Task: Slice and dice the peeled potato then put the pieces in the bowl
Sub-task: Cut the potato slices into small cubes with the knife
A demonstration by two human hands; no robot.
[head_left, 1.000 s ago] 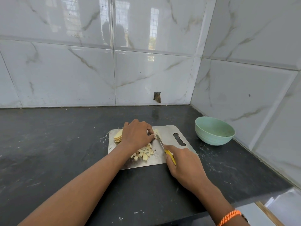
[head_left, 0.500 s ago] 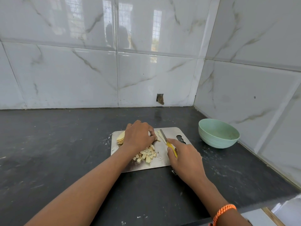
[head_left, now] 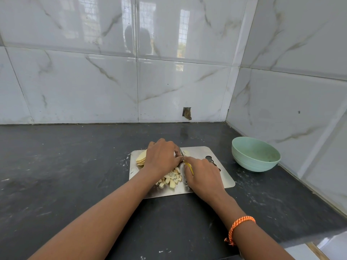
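1. Dicing is under way: the left hand [head_left: 162,156], fingers curled, holds down pale potato slices [head_left: 141,157] on the steel cutting board [head_left: 221,178], mid-frame.
2. The right hand [head_left: 203,174] grips the yellow-handled knife [head_left: 188,164]; cut cubes [head_left: 171,179] lie below.
3. Next: finish the cuts, then carry pieces right to the empty green bowl [head_left: 255,154].

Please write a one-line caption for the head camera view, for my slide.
Left hand steadies potato slices while right hand cuts with yellow-handled knife.
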